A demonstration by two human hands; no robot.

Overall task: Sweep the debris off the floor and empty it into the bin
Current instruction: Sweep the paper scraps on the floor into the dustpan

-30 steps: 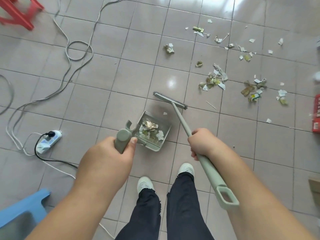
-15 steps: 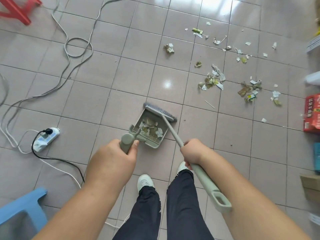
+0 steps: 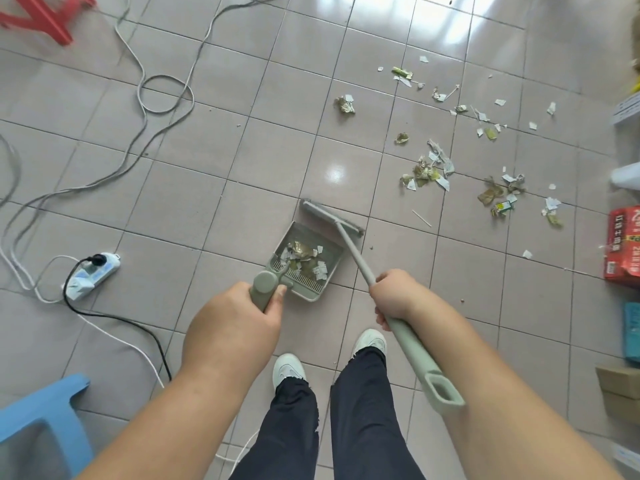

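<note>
A grey-green dustpan rests on the tiled floor just ahead of my feet, with torn paper and foil scraps lying in it. My left hand is shut on its upright handle. My right hand grips the shaft of a matching broom. The broom head lies across the pan's far open edge. Loose debris is scattered over the floor to the upper right, with more further right. No bin is in view.
White and grey cables loop over the left floor to a power strip with a black plug. A blue stool stands bottom left, a red stool top left. A red box and cartons line the right edge.
The broom head swept back from beyond the dustpan to its open edge, and a small scrap ahead of the pan is gone. Both hands kept their grips.
</note>
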